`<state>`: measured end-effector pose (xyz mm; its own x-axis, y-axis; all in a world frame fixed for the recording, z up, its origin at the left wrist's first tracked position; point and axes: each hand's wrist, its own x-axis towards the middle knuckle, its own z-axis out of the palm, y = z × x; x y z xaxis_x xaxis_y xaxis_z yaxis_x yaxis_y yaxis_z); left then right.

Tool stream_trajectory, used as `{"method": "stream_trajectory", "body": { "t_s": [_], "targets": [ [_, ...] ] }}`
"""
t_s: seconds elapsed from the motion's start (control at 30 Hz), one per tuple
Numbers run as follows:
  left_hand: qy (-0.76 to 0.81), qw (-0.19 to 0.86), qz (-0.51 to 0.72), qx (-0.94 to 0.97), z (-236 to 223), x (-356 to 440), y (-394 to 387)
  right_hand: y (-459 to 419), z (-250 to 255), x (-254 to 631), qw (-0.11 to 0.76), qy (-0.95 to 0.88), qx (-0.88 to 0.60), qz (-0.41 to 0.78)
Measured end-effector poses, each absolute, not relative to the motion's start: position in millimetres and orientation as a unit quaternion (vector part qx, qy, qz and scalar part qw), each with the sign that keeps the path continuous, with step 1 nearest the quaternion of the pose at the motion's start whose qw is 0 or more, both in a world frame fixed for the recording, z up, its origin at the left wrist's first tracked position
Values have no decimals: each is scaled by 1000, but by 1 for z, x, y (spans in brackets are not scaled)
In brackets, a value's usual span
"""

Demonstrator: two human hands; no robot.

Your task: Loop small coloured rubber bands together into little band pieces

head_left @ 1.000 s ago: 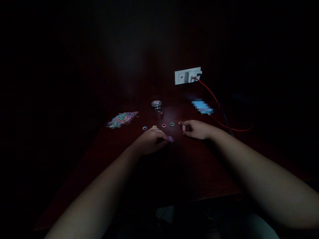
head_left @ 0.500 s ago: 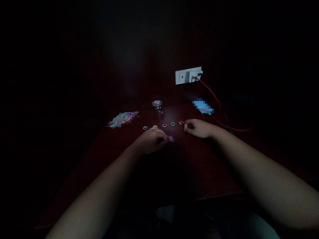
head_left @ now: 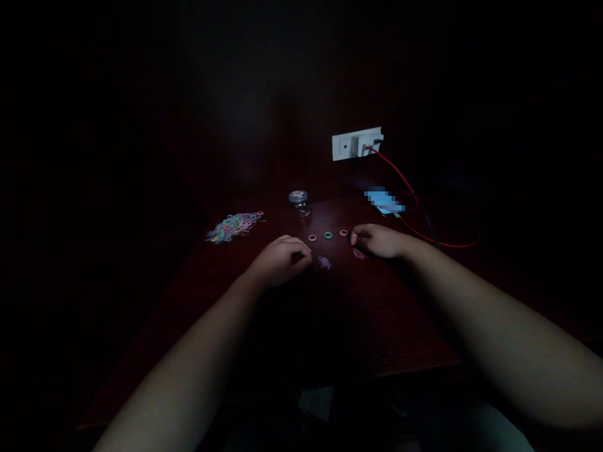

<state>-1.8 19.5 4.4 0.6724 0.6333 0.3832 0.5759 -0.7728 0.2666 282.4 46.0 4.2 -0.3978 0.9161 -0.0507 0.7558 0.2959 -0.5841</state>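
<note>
My left hand (head_left: 284, 261) rests low over the dark red table, thumb and fingers curled together; nothing shows in them. Just right of its fingertips lies a small clump of purple elastic bands (head_left: 325, 263). My right hand (head_left: 379, 241) is closed in a pinch, and what its fingertips hold, if anything, is too dark to make out. Pinkish-purple bands (head_left: 359, 253) lie beneath it. Between and beyond the hands sit a pink hair tie (head_left: 312, 238), a green hair tie (head_left: 328, 235) and an orange hair tie (head_left: 343, 233) in a row.
A mixed heap of colourful bands (head_left: 235, 227) lies at the left. Behind the row stands a lidded clear jar (head_left: 298, 204). A lit phone (head_left: 384, 200) is at the right, its red cable (head_left: 400, 171) running near a wall socket (head_left: 346, 147). The room is very dark.
My left hand has drawn slightly left, off the purple clump, and now covers the blue and yellow hair ties. Pinkish-purple bands now show under my right hand, which has barely moved.
</note>
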Motion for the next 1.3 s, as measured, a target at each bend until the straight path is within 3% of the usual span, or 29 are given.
{"method": "stream_trajectory", "body": {
  "t_s": [0.23, 0.33, 0.57, 0.9, 1.3],
  "targets": [
    [558, 37, 316, 766, -7, -53, 35, 48, 1, 284, 152, -791, -524, 277],
    [676, 3, 266, 687, -18, -72, 44, 49, 0, 284, 148, -792, -529, 266],
    [792, 14, 153, 591, -30, -81, 63, 50, -2, 283, 137, -802, -526, 248],
    [820, 32, 114, 560, -35, -78, 58, 47, 2, 282, 148, -795, -529, 259],
    [779, -15, 175, 602, -29, -79, 69, 50, -4, 283, 171, -781, -535, 271]
  ]
}}
